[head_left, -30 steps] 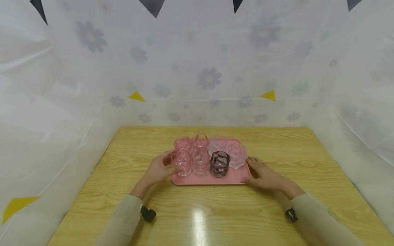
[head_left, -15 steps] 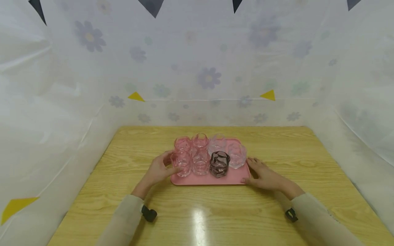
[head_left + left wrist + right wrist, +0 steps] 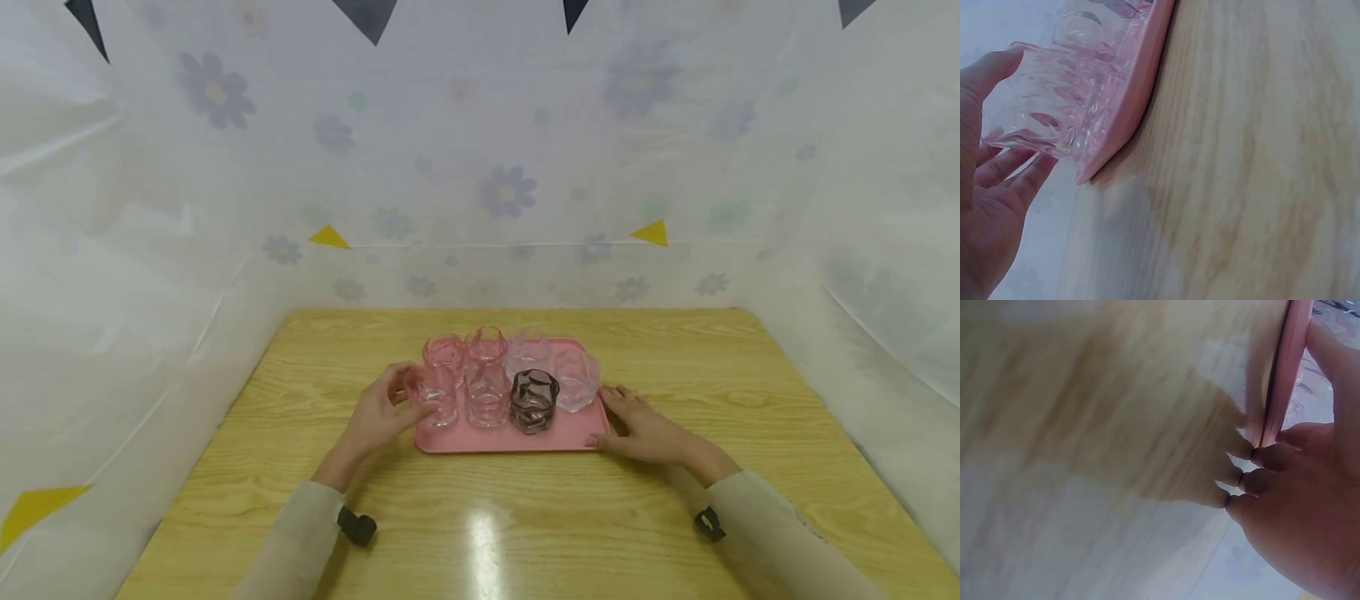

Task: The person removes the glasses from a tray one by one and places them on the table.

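While the head view takes in seven glasses standing on a pink rectangular tray (image 3: 570, 432), the left wrist view alone plainly shows how the left hand (image 3: 371, 418) grasps the pink-tinted, wavy-walled glass (image 3: 442, 393) at the tray's near left: its thumb (image 3: 999, 67) lies on the near side and its fingers (image 3: 1007, 167) sit around the far side. That glass leans left over the tray's left end; whether its base touches the tray is unclear. The head view also gives the neighbours: a similar pink-tinted glass (image 3: 487, 404) just right, a smoky grey faceted glass (image 3: 534, 402) beyond it, and two clear angular glasses toward the far right, one of them (image 3: 577, 382) beside the right hand (image 3: 648, 427). From the right wrist, that hand appears loose, enclosing no glass, its thumb at the tray's right rim and other fingertips on the pale wooden table (image 3: 480, 483), a contact less clear from above. Compared with half a second ago, the held glass has shifted left and tilted along with the left hand; the right hand stays by the tray.
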A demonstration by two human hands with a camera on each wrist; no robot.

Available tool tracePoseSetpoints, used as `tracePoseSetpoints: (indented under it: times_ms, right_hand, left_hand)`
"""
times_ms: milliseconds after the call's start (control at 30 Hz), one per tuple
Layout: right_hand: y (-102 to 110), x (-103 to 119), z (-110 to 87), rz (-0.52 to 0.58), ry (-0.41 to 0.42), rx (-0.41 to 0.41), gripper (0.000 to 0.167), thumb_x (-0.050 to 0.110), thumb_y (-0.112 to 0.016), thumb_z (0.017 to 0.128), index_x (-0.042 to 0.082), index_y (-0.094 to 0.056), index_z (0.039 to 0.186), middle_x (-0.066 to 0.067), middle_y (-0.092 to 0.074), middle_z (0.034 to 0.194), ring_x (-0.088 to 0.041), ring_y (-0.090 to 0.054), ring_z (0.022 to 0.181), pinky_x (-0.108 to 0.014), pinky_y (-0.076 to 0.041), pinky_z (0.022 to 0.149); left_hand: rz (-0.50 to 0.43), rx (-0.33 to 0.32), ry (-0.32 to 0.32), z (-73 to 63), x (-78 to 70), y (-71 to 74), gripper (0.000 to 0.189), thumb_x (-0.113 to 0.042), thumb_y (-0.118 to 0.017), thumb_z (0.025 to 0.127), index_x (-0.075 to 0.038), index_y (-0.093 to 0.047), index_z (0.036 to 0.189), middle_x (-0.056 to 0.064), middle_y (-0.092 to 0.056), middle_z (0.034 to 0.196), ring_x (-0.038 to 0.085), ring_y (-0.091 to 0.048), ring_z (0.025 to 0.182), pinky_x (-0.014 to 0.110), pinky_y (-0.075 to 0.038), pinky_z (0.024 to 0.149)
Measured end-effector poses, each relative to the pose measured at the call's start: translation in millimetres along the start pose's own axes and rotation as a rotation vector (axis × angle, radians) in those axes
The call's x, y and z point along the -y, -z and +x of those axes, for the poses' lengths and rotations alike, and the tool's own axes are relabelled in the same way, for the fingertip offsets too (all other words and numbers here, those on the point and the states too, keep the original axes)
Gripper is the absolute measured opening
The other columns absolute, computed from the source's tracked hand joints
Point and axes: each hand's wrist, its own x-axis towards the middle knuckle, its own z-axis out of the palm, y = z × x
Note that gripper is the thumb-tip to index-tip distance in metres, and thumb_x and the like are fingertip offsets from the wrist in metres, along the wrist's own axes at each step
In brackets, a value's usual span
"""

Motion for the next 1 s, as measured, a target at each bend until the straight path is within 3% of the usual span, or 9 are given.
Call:
tracePoseSetpoints:
  times_ms: [167, 400, 500, 700, 900, 1000]
  right_hand:
    - [0, 0, -0.5, -0.003, -0.003, -0.001, 0.099, 0.056, -0.067, 0.099, -0.005, -0.024, 0.164, -0.031, -0.025, 0.170, -0.058, -0.015, 0.157, -0.078, -0.023, 0.121]
    - [-1, -1, -1.5, 0.001, -0.015, 0.002, 0.099, 0.056, -0.067, 0.099, -0.004, -0.023, 0.165, -0.032, -0.023, 0.170, -0.058, -0.014, 0.157, -0.078, -0.023, 0.121]
    - [0, 0, -1.9, 0.005, -0.019, 0.006, 0.099, 0.056, -0.066, 0.099, -0.003, -0.023, 0.165, -0.032, -0.022, 0.170, -0.059, -0.013, 0.157, -0.079, -0.022, 0.120]
    - [1, 1, -2.5, 0.005, -0.011, 0.004, 0.099, 0.055, -0.067, 0.100, -0.004, -0.023, 0.165, -0.032, -0.023, 0.170, -0.058, -0.013, 0.157, -0.078, -0.020, 0.122]
    - [1, 2, -2.9, 0.021, -0.013, 0.002, 0.098, 0.054, -0.068, 0.099, -0.002, -0.022, 0.166, -0.033, -0.022, 0.170, -0.059, -0.012, 0.157, -0.079, -0.020, 0.121]
    - [1, 2, -2.5, 0.025, -0.013, 0.006, 0.098, 0.054, -0.067, 0.100, -0.001, -0.022, 0.166, -0.033, -0.021, 0.170, -0.058, -0.011, 0.157, -0.079, -0.020, 0.122]
  left_hand:
    - [0.010, -0.072, -0.039, -0.9, 3.8, 13.9, 0.063, -0.020, -0.085, 0.091, -0.004, -0.054, 0.142, 0.022, -0.063, 0.134, 0.039, -0.062, 0.131, 0.059, -0.051, 0.112]
    - [0.030, -0.153, -0.015, -4.9, 10.3, 38.8, 0.062, -0.017, -0.083, 0.093, 0.000, -0.052, 0.143, 0.024, -0.063, 0.132, 0.036, -0.063, 0.128, 0.055, -0.051, 0.113]
    - [0.042, -0.201, -0.011, -5.4, 12.5, 49.3, 0.061, -0.016, -0.082, 0.094, 0.001, -0.051, 0.143, 0.025, -0.063, 0.131, 0.033, -0.063, 0.125, 0.045, -0.053, 0.112]
    - [0.069, -0.286, 0.041, -5.2, 16.9, 72.0, 0.063, -0.022, -0.082, 0.094, -0.003, -0.051, 0.145, 0.018, -0.063, 0.136, 0.032, -0.062, 0.126, 0.010, -0.049, 0.101]
    - [0.087, -0.350, 0.094, -4.7, 24.3, 90.3, 0.069, -0.028, -0.082, 0.094, -0.006, -0.048, 0.150, 0.020, -0.058, 0.144, 0.040, -0.061, 0.132, 0.003, -0.049, 0.088]
    - [0.094, -0.388, 0.124, -4.7, 27.6, 96.2, 0.070, -0.030, -0.083, 0.093, -0.006, -0.048, 0.148, 0.018, -0.057, 0.143, 0.036, -0.061, 0.132, 0.004, -0.049, 0.089]
